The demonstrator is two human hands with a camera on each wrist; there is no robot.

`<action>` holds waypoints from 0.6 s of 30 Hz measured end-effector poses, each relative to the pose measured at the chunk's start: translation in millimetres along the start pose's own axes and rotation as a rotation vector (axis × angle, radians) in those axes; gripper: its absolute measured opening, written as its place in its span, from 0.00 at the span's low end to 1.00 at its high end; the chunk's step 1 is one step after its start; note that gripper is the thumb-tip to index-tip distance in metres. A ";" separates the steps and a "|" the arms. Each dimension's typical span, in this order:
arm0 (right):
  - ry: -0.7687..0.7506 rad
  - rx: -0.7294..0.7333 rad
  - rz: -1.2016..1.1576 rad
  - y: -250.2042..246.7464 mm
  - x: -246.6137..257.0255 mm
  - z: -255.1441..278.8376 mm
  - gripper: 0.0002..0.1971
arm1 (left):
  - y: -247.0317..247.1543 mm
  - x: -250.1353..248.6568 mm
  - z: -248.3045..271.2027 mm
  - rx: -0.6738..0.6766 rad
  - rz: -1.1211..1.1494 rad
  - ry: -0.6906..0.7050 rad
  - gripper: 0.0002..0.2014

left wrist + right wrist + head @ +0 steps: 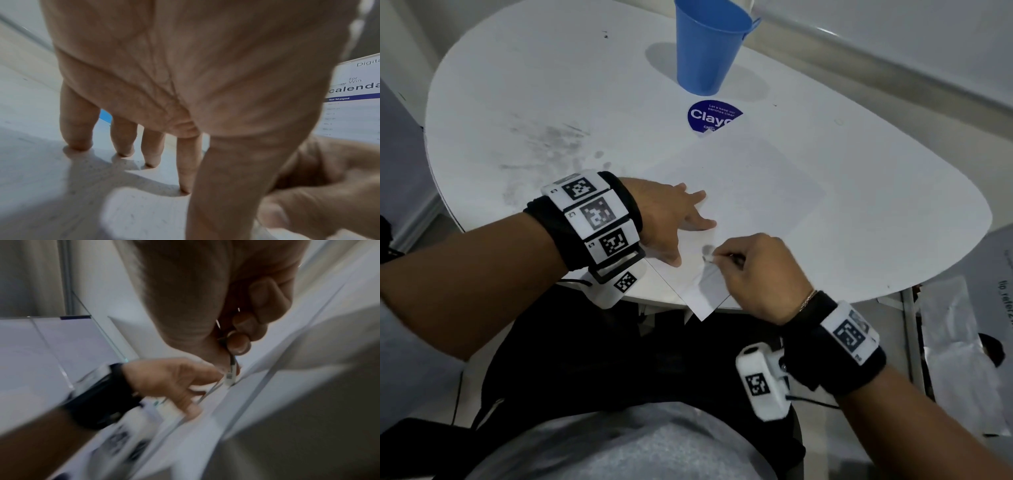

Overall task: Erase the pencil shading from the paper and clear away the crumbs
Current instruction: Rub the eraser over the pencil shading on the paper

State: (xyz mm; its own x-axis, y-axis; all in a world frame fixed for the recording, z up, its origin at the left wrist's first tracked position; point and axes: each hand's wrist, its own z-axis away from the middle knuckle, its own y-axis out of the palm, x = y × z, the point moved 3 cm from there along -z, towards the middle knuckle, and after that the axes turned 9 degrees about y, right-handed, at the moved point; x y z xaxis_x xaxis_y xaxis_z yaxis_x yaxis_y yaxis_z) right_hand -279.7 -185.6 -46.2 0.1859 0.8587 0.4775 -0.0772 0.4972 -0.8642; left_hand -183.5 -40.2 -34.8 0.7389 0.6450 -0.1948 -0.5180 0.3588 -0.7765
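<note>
Head view showed a person seated at a white oval table (859,205), both forearms reaching over its near edge. A sheet of paper (739,185) lay on the table, turned at an angle, with one corner hanging past the near edge toward the person's lap. The left hand (671,219) rested flat on the paper's left side, fingers straight and spread; the left wrist view confirmed the fingertips (78,146) pressing down on the pale surface, so that grip stood apart and held nothing. Just to its right, the right hand (756,270) was curled with thumb and fingers pinched together on a small whitish eraser (709,256), whose tip touched the paper at a small grey patch of pencil shading (708,248). In the right wrist view the eraser (230,378) appeared as a slim pale piece clamped between the thumb and fingers, though motion blur hid its exact shape. Any crumbs were too small to make out.

Farther back on the table stood a blue cup (709,48), upright, and just in front of it lay a round blue sticker (709,116), partly covered by the paper's far corner. Grey smudges (544,144) marked the table's left part, well apart from the paper. The left wrist view also caught a printed calendar sheet (353,97) at the right edge.
</note>
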 end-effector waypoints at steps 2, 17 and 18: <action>0.076 -0.079 0.014 -11.3 -16.4 -16.2 0.07 | 0.1 -1.7 1.6 -0.007 0.003 -0.003 0.41; 0.037 -0.050 0.006 -7.8 -8.9 -8.4 0.08 | -0.9 -0.7 0.3 0.005 0.016 0.008 0.42; 0.003 0.014 -0.006 -3.8 -0.9 -1.4 0.08 | -0.7 -0.4 0.2 0.003 0.019 0.010 0.42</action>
State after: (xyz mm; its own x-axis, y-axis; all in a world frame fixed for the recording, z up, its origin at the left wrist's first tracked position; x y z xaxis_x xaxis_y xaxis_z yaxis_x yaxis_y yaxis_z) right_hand -278.2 -188.5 -43.6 0.1898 0.8551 0.4825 -0.0893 0.5044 -0.8588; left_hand -183.5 -40.7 -34.1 0.7332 0.6449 -0.2157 -0.5335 0.3487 -0.7706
